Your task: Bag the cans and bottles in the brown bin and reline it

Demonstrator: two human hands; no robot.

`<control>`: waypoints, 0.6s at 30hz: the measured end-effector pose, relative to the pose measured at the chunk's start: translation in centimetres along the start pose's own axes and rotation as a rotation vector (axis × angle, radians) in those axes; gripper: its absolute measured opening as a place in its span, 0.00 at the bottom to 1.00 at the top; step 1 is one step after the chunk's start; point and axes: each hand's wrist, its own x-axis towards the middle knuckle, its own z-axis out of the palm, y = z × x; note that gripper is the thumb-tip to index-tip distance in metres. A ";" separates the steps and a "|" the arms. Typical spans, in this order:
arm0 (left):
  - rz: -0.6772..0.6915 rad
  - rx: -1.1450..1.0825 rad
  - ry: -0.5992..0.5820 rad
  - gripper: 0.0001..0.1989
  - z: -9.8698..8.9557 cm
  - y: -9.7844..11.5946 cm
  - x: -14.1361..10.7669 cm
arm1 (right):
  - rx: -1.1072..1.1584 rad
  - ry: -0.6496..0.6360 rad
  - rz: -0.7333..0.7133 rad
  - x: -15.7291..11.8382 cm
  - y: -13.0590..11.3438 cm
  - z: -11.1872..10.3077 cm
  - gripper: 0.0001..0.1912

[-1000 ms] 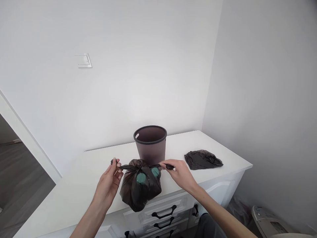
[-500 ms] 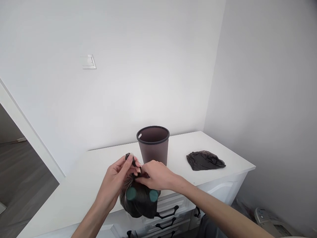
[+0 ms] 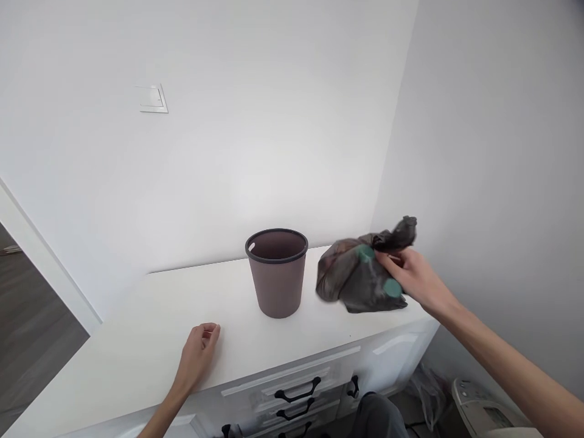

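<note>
My right hand [image 3: 413,274] grips the twisted neck of a dark, filled plastic bag [image 3: 340,274] with two green round shapes showing through it. The bag is held at the right side of the white countertop [image 3: 219,292], and its lower parts are slightly blurred. My left hand [image 3: 201,347] rests by the counter's front left, fingers curled together with nothing visible in them. Between the two hands stands an upright purple-brown bin [image 3: 279,283] with a black rim; its visible inside shows nothing.
Under the counter are white drawers with black handles [image 3: 298,389]. A beige appliance [image 3: 479,404] and a clear plastic bag [image 3: 429,392] are at the lower right. A light switch [image 3: 152,98] is on the wall behind.
My right hand has carried the filled bag from the front of the bin to the right, over where the flat dark bag lay. My left hand has let go and dropped to the counter.
</note>
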 end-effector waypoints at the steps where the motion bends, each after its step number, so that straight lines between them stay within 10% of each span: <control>1: 0.028 0.025 -0.001 0.20 0.5 -0.5 0.1 | -0.133 0.091 -0.055 1.7 1.0 0.5 0.20; 9: 0.083 0.163 -0.028 0.15 1.9 -1.5 0.0 | -0.918 0.114 -0.100 12.3 12.3 9.4 0.12; 18: 0.075 0.300 -0.083 0.15 2.2 -1.8 -0.2 | -0.795 -0.077 0.101 12.4 18.2 17.3 0.15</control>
